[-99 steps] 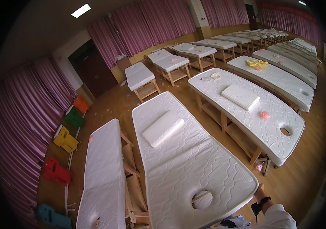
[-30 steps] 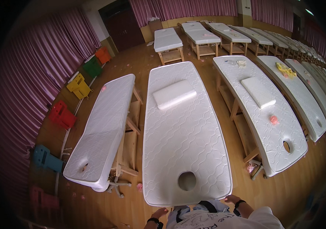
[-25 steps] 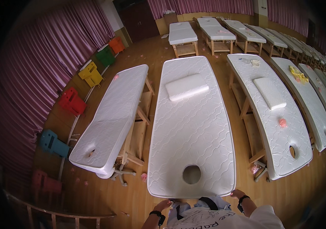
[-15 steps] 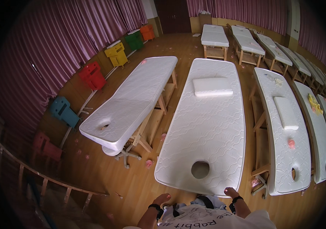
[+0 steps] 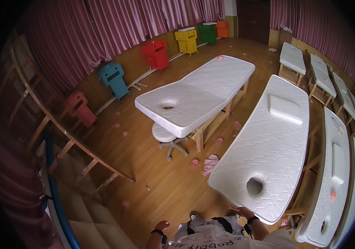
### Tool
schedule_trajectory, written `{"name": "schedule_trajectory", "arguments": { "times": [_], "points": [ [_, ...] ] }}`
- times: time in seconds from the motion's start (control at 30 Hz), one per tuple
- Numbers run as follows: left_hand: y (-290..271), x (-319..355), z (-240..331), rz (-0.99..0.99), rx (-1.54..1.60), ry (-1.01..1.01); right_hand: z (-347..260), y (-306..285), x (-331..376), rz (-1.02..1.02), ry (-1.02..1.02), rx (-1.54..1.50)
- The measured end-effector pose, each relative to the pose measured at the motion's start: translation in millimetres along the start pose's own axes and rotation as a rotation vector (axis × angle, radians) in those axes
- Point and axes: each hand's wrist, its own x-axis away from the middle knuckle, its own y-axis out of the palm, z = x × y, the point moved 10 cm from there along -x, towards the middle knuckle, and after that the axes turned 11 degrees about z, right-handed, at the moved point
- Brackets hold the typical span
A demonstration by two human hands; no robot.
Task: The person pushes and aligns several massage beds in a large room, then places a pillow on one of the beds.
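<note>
My right hand [image 5: 244,212] is low in the view, at the near end of a white padded massage table [image 5: 269,141] that has a round face hole [image 5: 255,186] and a white pillow [image 5: 285,109] at its far end. A dark band is on that wrist. Too little of the hand shows to tell its fingers or whether it touches the table. My left hand [image 5: 162,226], also with a dark wristband, hangs over the wooden floor, apart from the table. It looks loosely curled, but it is too small to be sure.
A second white table [image 5: 198,93] stands to the left with a white stool [image 5: 165,135] under its head end. Pink cloth [image 5: 210,164] and small pink bits lie on the floor between them. Coloured box-shaped stands [image 5: 113,79] line the curtain. A wooden railing [image 5: 61,137] runs at the left. More tables [image 5: 335,166] fill the right.
The view has swung to the left: the tables slid right in the picture, and the railing and coloured stands came in at the left. Both hands stayed low by the table's near end.
</note>
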Motion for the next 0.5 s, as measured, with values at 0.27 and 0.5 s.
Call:
{"name": "schedule_trajectory", "arguments": {
  "times": [0.27, 0.5],
  "points": [
    [42, 60, -109, 0.164, 0.348, -0.122, -37, -23, -57, 0.089, -0.007, 0.007],
    [153, 70, -114, 0.063, 0.944, -0.702, -4, 0, -89, -0.122, 0.59, -0.378]
  ]
}}
